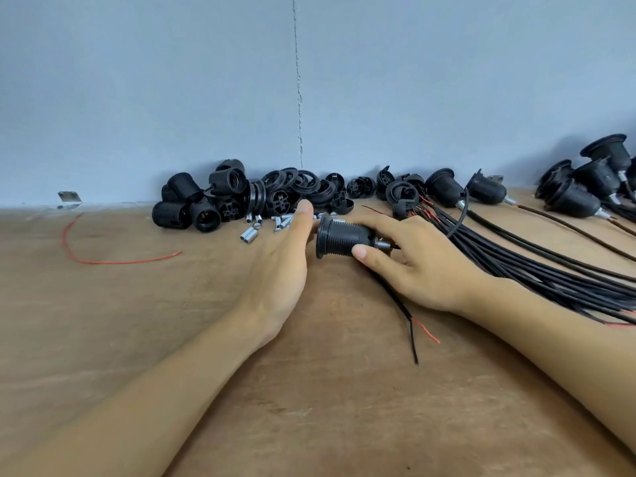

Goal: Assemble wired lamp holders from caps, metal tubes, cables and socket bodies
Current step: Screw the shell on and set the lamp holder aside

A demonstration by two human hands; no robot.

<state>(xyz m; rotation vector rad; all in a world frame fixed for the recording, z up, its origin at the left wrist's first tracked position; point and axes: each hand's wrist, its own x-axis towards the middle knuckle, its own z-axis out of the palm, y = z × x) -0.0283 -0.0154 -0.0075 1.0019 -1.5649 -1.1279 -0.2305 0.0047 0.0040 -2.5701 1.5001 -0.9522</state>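
Tabletop point(309, 407) below, your right hand point(423, 270) fingers clamp the ribbed lamp holder point(340, 235): likely light, rigid. Left hand point(282, 266) fingers lie straight.

The left hand point(285, 259) is held on edge, its fingers stretched straight forward and its palm turned toward the right hand point(418, 266). A lamp holder point(340, 237) is gripped between the right thumb and curled fingers, just beside the left palm. Both bare forearms are extended forward.

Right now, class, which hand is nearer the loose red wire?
Left. The left hand lies right of the red wire, not touching it; the right hand is farther right, gripping the lamp holder.
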